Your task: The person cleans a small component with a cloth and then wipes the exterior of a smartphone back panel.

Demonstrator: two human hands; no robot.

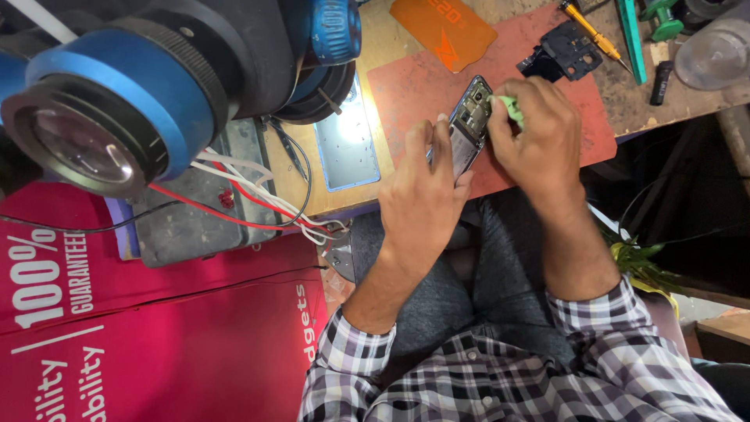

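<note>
Right hand (pixel 535 129) with green tool (pixel 512 109) on opened phone (pixel 471 125) (left hand (pixel 422 191) steadying).

Wooden bench (pixel 391 39), worn top. On it: red work mat (pixel 414 86), orange plastic card (pixel 442 30), glass panel (pixel 346 144) lit by lamp, yellow-handled screwdriver (pixel 591 31), tweezers (pixel 291 150), grey block (pixel 195 211) with wires.
</note>
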